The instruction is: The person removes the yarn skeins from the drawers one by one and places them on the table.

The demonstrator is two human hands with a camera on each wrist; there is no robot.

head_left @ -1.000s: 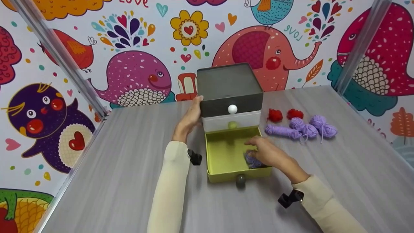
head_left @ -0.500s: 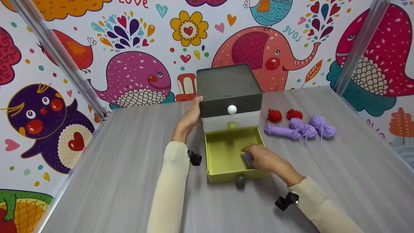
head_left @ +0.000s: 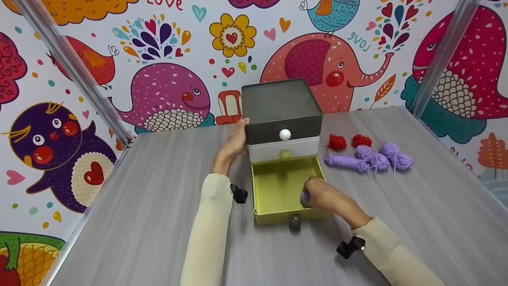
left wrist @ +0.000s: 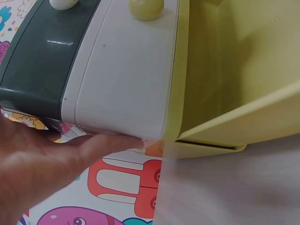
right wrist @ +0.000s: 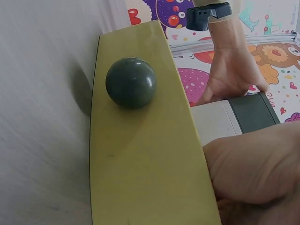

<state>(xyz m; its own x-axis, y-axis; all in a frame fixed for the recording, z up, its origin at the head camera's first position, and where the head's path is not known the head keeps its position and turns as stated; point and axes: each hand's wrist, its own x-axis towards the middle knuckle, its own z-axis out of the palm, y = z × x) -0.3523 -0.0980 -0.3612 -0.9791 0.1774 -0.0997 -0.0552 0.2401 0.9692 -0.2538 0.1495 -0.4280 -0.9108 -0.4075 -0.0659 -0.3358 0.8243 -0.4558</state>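
A small stacked drawer box (head_left: 282, 101) has a dark grey top, a white middle and a yellow-green bottom drawer (head_left: 274, 190) pulled out. My left hand (head_left: 235, 141) rests on the box's left side; in the left wrist view its thumb (left wrist: 112, 142) lies extended along the white section. Inside the drawer's front right corner, my right hand (head_left: 327, 194) holds a purple yarn bundle (head_left: 304, 197) in curled fingers, which hide most of it. The right wrist view shows the drawer's dark round knob (right wrist: 131, 83) and part of the right hand behind the front panel, but not the yarn.
Right of the box, two red yarn bundles (head_left: 337, 142) lie behind several purple yarn bundles (head_left: 347, 162) on the grey table (head_left: 158, 222). A printed wall panel (head_left: 178, 47) stands close behind the box, with metal posts (head_left: 444, 59) at the corners.
My right hand has shifted slightly left and its fingers have curled in around the purple yarn bundle in the drawer. My left hand and the box have stayed put.
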